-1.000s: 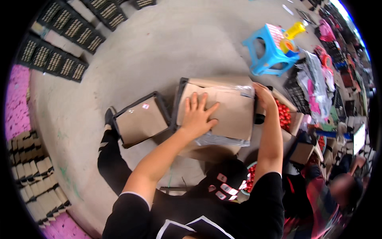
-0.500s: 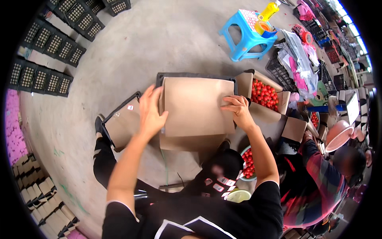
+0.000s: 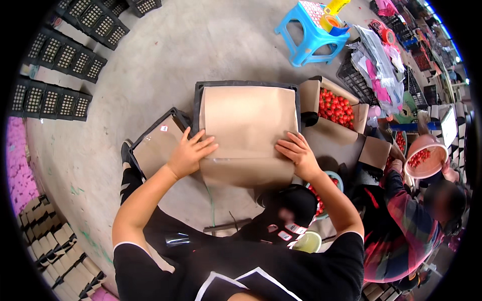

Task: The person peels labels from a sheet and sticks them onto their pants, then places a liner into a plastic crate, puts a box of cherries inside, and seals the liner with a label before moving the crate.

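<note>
A black plastic crate stands in front of me, covered by a sheet of brown paper whose near part hangs over the crate's front. Flat on the paper's left edge, near the front corner, lies my left hand, its fingers spread. My right hand rests likewise at the right front corner, fingers stretched out and pressing on the paper. The crate's inside is hidden beneath the sheet. To the left leans a second crate with brown paper over it and a small white label.
Right of the crate sits a paper-lined box of red cherry tomatoes. A blue stool carries tape and a yellow bottle. At the right, a co-worker tips a pink basin of tomatoes. Black crates are stacked at far left.
Both hands have moved nearer to me, from the sheet's sides to its front corners, and now lie flat. The paper's front is bent down. The co-worker's basin has turned, showing tomatoes inside.
</note>
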Available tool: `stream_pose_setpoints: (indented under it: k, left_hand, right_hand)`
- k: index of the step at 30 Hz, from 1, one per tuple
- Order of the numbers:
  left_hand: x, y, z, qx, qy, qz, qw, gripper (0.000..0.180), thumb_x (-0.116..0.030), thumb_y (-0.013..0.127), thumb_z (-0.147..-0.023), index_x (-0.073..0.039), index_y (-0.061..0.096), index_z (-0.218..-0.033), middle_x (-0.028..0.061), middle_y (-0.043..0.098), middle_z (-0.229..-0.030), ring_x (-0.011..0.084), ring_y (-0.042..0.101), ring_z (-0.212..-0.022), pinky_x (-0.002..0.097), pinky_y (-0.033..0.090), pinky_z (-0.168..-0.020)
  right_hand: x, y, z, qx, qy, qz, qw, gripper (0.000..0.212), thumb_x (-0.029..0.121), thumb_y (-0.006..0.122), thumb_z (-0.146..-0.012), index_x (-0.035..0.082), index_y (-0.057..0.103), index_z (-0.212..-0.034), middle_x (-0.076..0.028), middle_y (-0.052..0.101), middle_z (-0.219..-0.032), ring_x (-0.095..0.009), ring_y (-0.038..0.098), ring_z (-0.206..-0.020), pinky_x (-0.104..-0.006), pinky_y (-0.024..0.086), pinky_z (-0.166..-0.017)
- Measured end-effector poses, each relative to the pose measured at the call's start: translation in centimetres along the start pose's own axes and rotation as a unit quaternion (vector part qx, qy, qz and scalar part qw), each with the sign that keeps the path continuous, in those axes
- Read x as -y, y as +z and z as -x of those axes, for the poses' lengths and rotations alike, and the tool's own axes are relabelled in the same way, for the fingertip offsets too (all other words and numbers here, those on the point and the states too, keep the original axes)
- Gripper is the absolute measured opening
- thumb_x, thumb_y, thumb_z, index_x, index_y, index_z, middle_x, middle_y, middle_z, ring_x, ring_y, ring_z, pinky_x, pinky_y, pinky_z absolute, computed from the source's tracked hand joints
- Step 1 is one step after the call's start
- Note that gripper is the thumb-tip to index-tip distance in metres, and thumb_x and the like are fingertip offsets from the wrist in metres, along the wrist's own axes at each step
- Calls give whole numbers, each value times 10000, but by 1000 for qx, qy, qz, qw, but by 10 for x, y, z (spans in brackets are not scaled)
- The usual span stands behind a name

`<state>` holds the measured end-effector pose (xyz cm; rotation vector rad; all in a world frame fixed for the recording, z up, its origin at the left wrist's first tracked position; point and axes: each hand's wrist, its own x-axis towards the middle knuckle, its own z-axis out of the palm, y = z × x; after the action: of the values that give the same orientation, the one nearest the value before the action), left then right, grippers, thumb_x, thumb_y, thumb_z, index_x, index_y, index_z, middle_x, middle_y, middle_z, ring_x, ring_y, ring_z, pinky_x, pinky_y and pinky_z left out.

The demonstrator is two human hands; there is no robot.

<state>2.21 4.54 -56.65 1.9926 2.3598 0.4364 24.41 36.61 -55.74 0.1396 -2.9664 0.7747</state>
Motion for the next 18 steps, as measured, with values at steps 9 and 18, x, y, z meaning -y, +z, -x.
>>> stream_pose_setpoints:
  k: [9,18]
  left_hand:
    - [-4,24,-57,-98,-429,196,876,260,-217,637,-837,-14,558,-695,132,575,-675,319,566,-674,449,403,-740]
    - [14,-9,-113,-221,-335,389,829,579,-2,601,-777,-91,472,-1335,184,585,-1214,261,585,-1025,341,411,-944]
  right_hand:
    - [-14,2,-45,-130,336,-270,893,228,14,583,-825,-14,553,-1050,-29,528,-664,-73,459,-626,-260,408,-574]
    - [-30,-9,-74,-135,286,-353,880,520,-21,623,-760,49,556,-1270,5,580,-737,-62,492,-633,-229,429,-605]
